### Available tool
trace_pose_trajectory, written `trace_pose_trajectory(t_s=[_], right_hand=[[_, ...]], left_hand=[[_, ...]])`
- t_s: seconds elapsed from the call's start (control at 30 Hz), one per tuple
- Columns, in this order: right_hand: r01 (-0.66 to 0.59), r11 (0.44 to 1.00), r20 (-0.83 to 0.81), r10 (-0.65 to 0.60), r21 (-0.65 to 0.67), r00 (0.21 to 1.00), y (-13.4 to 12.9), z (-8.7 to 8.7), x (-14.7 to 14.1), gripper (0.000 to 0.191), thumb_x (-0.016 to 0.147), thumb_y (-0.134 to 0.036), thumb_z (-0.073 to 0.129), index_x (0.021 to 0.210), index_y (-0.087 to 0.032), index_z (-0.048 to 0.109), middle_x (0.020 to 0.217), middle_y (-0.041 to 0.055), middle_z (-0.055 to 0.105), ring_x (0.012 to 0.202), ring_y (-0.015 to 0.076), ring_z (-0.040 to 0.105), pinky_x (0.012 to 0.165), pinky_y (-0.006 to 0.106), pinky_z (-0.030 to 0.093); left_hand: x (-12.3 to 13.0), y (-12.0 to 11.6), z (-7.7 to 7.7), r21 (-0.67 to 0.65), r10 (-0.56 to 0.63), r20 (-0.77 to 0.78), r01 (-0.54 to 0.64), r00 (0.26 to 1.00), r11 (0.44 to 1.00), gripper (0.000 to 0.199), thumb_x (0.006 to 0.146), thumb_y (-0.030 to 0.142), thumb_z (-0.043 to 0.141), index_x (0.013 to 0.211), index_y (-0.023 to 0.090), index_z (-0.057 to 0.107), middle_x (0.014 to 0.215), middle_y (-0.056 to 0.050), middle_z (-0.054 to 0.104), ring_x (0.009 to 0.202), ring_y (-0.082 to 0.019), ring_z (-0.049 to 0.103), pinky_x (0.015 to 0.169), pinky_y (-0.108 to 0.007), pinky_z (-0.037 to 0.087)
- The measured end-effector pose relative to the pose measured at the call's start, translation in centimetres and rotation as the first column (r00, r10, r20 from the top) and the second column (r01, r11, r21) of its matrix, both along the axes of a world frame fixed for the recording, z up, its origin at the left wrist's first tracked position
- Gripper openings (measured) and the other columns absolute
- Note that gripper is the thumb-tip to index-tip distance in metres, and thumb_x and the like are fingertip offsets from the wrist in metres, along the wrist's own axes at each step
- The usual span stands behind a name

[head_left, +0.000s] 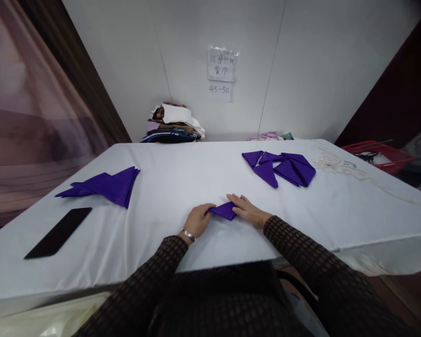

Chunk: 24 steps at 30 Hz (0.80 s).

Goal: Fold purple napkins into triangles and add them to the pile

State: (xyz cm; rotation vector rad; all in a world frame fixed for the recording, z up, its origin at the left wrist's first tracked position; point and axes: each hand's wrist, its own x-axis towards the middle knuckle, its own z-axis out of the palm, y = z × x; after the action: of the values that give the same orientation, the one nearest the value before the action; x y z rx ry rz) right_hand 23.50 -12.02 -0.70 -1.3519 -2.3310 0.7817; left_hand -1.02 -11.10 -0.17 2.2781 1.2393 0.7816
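Note:
A small purple napkin, folded to a triangle, lies on the white tablecloth near the front edge of the table. At its left corner my left hand is closed, with thumb and fingertips on the cloth. My right hand rests flat over the napkin's right end, fingers stretched out, and hides that corner. Several folded purple napkins lie in a loose group beyond my right hand. Off to the left is a looser heap of purple napkins, its layers spread at the edges.
A flat black rectangular object lies at the left front of the table. Stacked clothes stand at the back against the wall, below a paper sign. A red basket is beyond the right edge.

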Motion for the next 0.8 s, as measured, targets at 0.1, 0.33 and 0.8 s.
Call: trace_pose_trajectory(t_s=[0.1,0.33,0.8], right_hand=[[0.01,0.999,-0.102,-0.014,-0.038,0.995,-0.9,0.2,0.2,0.061,0.09,-0.045,0.042,0.145,-0.025,0.025,0.147,0.005,0.034,0.137,0.0244,0.025,0.112,0.05,0.013],[0.167,0.961,-0.538,-0.262,-0.219,0.801,-1.6,-0.1,-1.0,0.043,0.083,-0.037,0.052,0.121,-0.018,0.056,0.106,0.0051,0.068,0.092,0.0202,0.063,0.083,0.037,0.049],[0.349,0.89,0.248,-0.423,0.293,0.871,-2.3,-0.2,-1.2,0.038,0.089,-0.042,0.047,0.119,-0.021,0.056,0.11,0.0088,0.067,0.095,0.024,0.062,0.075,0.031,0.045]], left_hand=[[0.0,1.3,0.9,-0.164,0.084,0.139,-0.061,0.987,0.985,0.027,0.078,0.021,0.047,0.098,0.021,0.065,0.091,-0.001,0.071,0.085,-0.018,0.064,0.08,-0.033,0.051],[0.0,4.4,2.3,-0.532,0.146,0.211,-0.012,0.967,0.846,0.02,0.07,0.015,0.057,0.088,0.017,0.066,0.073,0.0,0.07,0.065,-0.015,0.065,0.064,-0.028,0.053],[-1.9,3.3,-1.2,-0.031,0.262,-0.068,-0.264,0.963,0.964,0.023,0.083,0.033,0.055,0.098,0.02,0.066,0.096,-0.004,0.067,0.084,-0.018,0.061,0.078,-0.03,0.048]])
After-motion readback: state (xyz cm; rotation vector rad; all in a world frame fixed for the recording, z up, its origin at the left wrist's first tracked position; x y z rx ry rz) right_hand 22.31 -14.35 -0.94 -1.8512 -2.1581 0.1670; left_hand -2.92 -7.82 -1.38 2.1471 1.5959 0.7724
